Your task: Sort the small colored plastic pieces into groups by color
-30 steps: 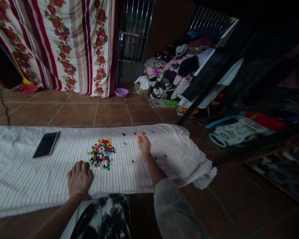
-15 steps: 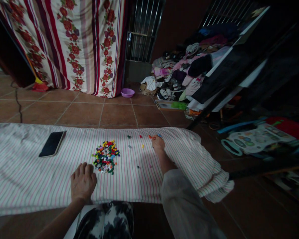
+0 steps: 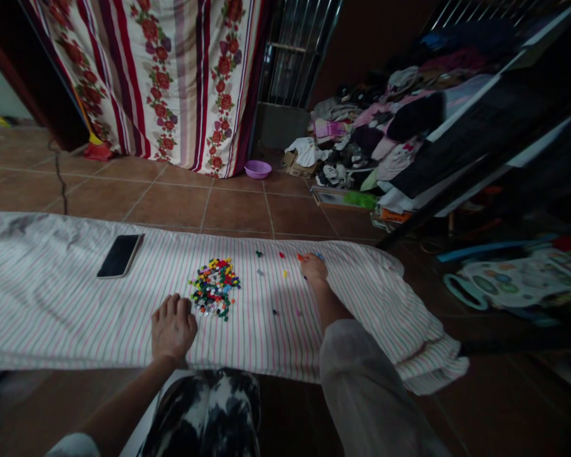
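My right hand point(image 3: 316, 269) rests on the striped cloth point(image 3: 137, 336), fingers drawn together beside an orange bead point(image 3: 300, 257) and a blue bead point(image 3: 319, 256). Whatever the fingertips may pinch is too small to make out. A dark bead point(image 3: 305, 277) shows at the hand's near side. Left of it lie separate beads: red point(image 3: 281, 254), yellow point(image 3: 285, 273), green point(image 3: 259, 254), grey point(image 3: 260, 272), dark point(image 3: 275, 311) and pink point(image 3: 299, 311). My left hand point(image 3: 174, 330) lies palm down, fingers loosely extended, just left of a multicoloured bead pile point(image 3: 214, 289).
A phone point(image 3: 120, 256) lies on the cloth to the left. Beyond are a floral curtain point(image 3: 181, 82), a purple basin point(image 3: 257, 169) and a heap of clothes point(image 3: 371, 120). A dark slanting bar point(image 3: 409, 216) and a colourful plastic toy point(image 3: 499, 279) stand at the right.
The whole view has shifted, so things appear farther right and slightly higher. My left hand keeps its place by the pile; a dark bead now shows beside my right hand.
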`<state>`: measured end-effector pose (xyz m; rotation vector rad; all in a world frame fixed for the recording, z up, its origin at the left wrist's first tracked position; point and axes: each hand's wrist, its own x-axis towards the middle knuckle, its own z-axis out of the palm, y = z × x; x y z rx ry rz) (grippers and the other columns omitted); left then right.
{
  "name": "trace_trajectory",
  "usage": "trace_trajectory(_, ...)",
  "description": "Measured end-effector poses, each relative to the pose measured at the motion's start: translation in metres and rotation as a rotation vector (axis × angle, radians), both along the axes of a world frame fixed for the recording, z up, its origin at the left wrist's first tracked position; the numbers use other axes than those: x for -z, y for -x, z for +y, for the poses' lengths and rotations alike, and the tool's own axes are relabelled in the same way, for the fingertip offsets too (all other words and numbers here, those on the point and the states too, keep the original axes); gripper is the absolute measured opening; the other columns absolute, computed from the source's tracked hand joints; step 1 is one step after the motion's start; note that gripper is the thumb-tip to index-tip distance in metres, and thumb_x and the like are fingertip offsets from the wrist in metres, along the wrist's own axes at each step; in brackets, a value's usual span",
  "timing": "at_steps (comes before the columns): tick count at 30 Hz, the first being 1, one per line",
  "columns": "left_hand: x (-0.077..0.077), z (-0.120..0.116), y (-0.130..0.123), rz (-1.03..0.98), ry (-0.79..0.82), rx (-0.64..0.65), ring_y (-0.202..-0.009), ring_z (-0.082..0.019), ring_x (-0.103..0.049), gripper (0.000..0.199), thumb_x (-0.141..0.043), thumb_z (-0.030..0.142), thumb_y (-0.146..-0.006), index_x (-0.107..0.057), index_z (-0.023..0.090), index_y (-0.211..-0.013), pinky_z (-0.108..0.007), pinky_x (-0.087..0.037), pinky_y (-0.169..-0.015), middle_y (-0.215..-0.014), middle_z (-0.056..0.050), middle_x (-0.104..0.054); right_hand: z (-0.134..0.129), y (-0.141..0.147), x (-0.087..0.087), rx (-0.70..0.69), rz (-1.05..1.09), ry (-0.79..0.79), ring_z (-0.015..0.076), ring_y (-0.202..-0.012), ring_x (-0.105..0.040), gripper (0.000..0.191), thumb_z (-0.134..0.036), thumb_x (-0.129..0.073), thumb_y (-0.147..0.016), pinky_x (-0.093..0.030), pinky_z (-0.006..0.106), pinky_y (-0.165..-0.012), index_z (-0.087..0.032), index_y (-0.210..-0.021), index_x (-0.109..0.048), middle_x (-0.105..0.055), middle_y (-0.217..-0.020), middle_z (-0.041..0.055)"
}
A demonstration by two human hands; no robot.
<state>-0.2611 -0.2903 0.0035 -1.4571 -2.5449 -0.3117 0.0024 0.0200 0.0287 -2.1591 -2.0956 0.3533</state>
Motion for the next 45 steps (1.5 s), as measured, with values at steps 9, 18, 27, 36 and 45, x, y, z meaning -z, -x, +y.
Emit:
trace_trajectory(9, -0.001, 0.000, 0.000, -0.036, -0.030, 0.004, -0.120, -0.029, -0.045, 0.027, -0.042, 0.022, -0.083, -0.060, 0.017, -0.104, -0.044, -0.035, -0.094, -0.124, -0.014, -0.056, -0.020, 0.014, -0.013, -0.076, 0.009, -0.096, 0.0185, -0.094, -0.064, 0.032, -0.017, -0.043, -0.090, -0.044, 0.025, -0.076, -0.020, -0.110, -0.068, -0.070, -0.103, 0.0094)
trace_trajectory(18, -0.003, -0.001, 0.000, -0.028, -0.036, 0.015, -0.117, -0.028, -0.046, 0.025, -0.041, 0.023, -0.085, -0.059, 0.017, -0.101, -0.043, -0.035, -0.092, -0.122, -0.013, -0.056, -0.084, 0.074, 0.003, -0.446, 0.215, -0.155, 0.0147, -0.093, -0.062, 0.029, -0.015, -0.047, -0.087, -0.043, 0.022, -0.081, -0.022, -0.105, -0.068, -0.069, -0.103, 0.0040)
trace_trajectory(27, -0.002, -0.002, 0.000, -0.040, -0.056, 0.016, -0.117, -0.028, -0.045, 0.026, -0.043, 0.022, -0.083, -0.059, 0.017, -0.102, -0.043, -0.035, -0.092, -0.123, -0.014, -0.056, -0.139, 0.108, 0.025, -0.563, 0.335, -0.118, 0.0153, -0.092, -0.060, 0.028, -0.014, -0.051, -0.085, -0.045, 0.025, -0.084, -0.024, -0.106, -0.067, -0.065, -0.102, 0.0047)
trace_trajectory(36, -0.004, -0.002, -0.002, -0.033, -0.051, 0.013, -0.117, -0.028, -0.046, 0.026, -0.042, 0.023, -0.083, -0.060, 0.018, -0.101, -0.044, -0.035, -0.092, -0.121, -0.014, -0.056, -0.154, 0.123, 0.020, -0.641, 0.212, -0.096, 0.0195, -0.110, -0.052, 0.050, -0.011, -0.045, -0.086, -0.041, 0.030, -0.095, -0.031, -0.132, -0.053, -0.054, -0.123, 0.0075)
trace_trajectory(45, -0.005, -0.003, -0.002, -0.014, -0.057, 0.018, -0.115, -0.028, -0.047, 0.025, -0.040, 0.023, -0.085, -0.059, 0.018, -0.100, -0.043, -0.036, -0.090, -0.120, -0.014, -0.056, -0.164, 0.121, 0.017, -0.774, 0.144, -0.158, 0.0215, -0.110, -0.048, 0.056, -0.008, -0.047, -0.082, -0.039, 0.034, -0.096, -0.030, -0.133, -0.051, -0.053, -0.127, 0.0058)
